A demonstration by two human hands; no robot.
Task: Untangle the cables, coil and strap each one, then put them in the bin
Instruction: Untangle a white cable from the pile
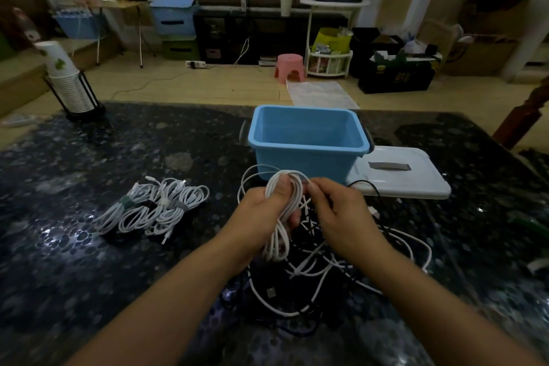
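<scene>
Over a dark speckled table (89,261), a person's two hands work at a white cable, seen from a head-worn camera. Much stays hard to read: the room is dim, both forearms run out of the bottom edge, and the loose heap of cables (312,273) below and between the hands blends black leads into the dark tabletop, so their number cannot be told. Parts of the heap are hidden under the wrists.

Gathered into a long coil (282,217), the white cable has its long axis running roughly away from the person, its far loops rising above the fingers toward the bin and its near loops hanging below the palm. The left hand (264,211) grips the coil at its middle, fingers wrapped round the strands. The right hand (335,211), just beside it, pinches a strand at the coil's far end between thumb and fingers. A loose loop arcs out beyond the left hand.

Just beyond the hands stands a blue bin (309,140), open; nothing can be seen inside it. Its white lid (410,175) lies flat beyond the right hand, touching the bin's side. Well to the left of the left hand lie strapped bundles (148,208) of white cable, side by side. Farther off on that side stands a rack of paper cups (68,83).
</scene>
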